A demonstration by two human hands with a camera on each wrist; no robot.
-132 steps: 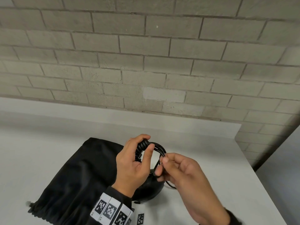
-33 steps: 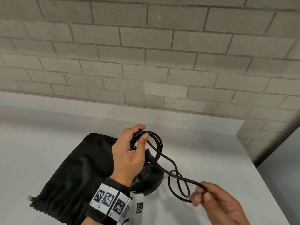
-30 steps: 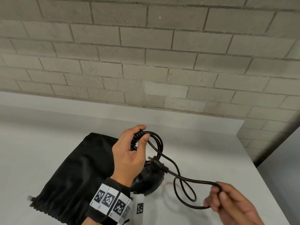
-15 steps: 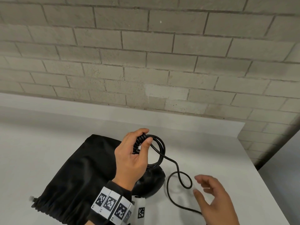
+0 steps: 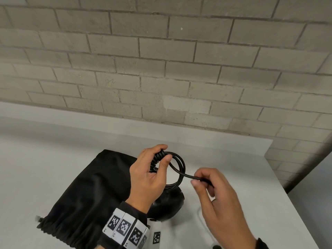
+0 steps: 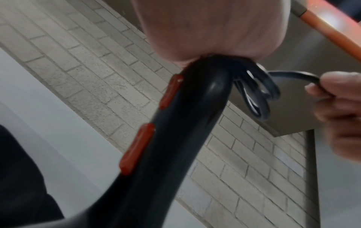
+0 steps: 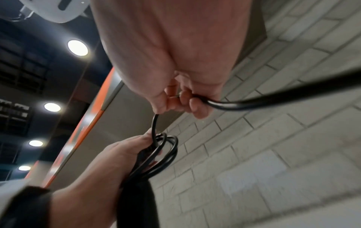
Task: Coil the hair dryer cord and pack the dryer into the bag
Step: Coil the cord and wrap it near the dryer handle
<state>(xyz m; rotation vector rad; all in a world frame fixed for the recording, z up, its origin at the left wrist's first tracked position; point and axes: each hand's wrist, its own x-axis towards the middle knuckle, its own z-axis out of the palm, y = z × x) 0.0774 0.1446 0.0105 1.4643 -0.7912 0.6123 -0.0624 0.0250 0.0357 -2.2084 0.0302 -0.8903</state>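
Dryer (image 5: 166, 203): black, mostly hidden under the left hand (image 5: 146, 178) and wrist in the head view; only a rounded part of the body shows, low on the tabletop (image 5: 224, 153). Nozzle end not visible. Left wrist view gives the handle close up, with two red switches (image 6: 136, 148) along it, blurred.

Left hand: fingers and thumb curled round the top of the handle and the gathered loops of cord (image 5: 177, 168). Ribbed strain relief shows between thumb and forefinger. Loop count hard to make out; several strands overlap.

Right hand (image 5: 221, 200): at 3 o'clock of the left, thumb and fingertips pinching a free run of the cord that leads back to the coil. Right wrist view shows the cord passing through the fingers and on out of frame; plug end not seen.

Bag (image 5: 86, 191): black drawstring pouch, lying flat on the tabletop at 9 o'clock of the dryer, gathered mouth toward 7 o'clock. Contents cannot be told; it looks flat. Dryer is outside it.

Block wall (image 5: 161, 69) at 12 o'clock.
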